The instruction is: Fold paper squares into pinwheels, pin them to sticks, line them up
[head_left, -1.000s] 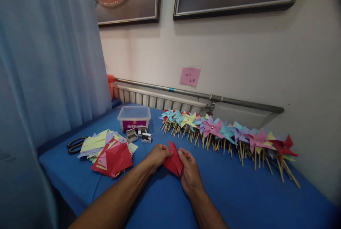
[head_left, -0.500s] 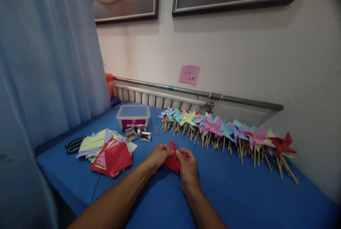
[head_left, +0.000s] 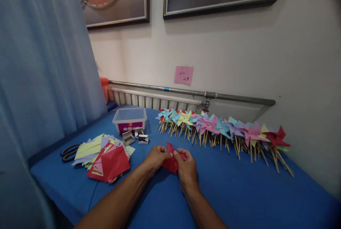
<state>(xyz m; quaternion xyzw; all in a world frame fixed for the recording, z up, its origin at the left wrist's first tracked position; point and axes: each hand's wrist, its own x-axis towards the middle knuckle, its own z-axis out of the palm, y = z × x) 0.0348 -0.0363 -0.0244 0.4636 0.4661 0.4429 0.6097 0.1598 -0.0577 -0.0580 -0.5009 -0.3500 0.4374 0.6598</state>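
A red paper square (head_left: 170,163) lies partly folded on the blue table (head_left: 239,193), pinched from both sides. My left hand (head_left: 156,158) grips its left edge and my right hand (head_left: 186,168) grips its right edge, fingertips almost meeting above it. A stack of cut paper squares (head_left: 106,156), red ones on top, lies to the left. A long row of finished paper pinwheels on wooden sticks (head_left: 223,131) stretches along the back of the table.
A clear plastic box with a purple label (head_left: 129,119) stands at the back left, with small open boxes (head_left: 135,137) in front of it. Black scissors (head_left: 69,152) lie by the curtain (head_left: 39,62). A radiator and pipe (head_left: 191,94) run along the wall.
The red paper has been folded smaller and my fingertips have drawn closer together over it. The view has shifted slightly to the right.
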